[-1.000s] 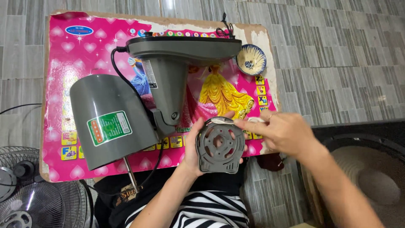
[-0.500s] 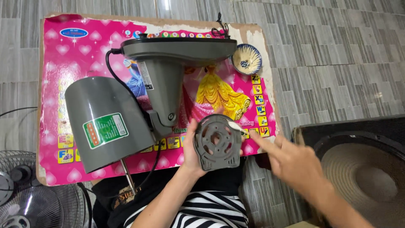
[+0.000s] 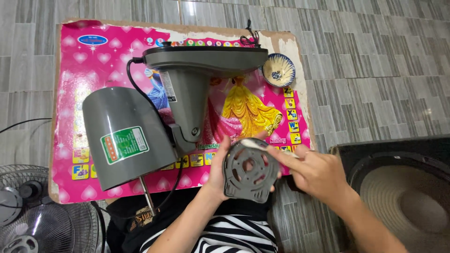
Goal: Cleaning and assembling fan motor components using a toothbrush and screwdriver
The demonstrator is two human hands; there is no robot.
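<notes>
the grey motor end plate (image 3: 248, 172) sits upright in front of my chest, just below the pink mat's (image 3: 70, 117) near edge. my left hand (image 3: 219, 168) is closed round its left rim from behind. my right hand (image 3: 313, 171) is loosely curled, forefinger stretched to the plate's top edge, gripping nothing. just to the left lies the grey fan body (image 3: 140, 136) on its side. i judge the one-sided hold weak: a hard poke could twist the plate loose.
</notes>
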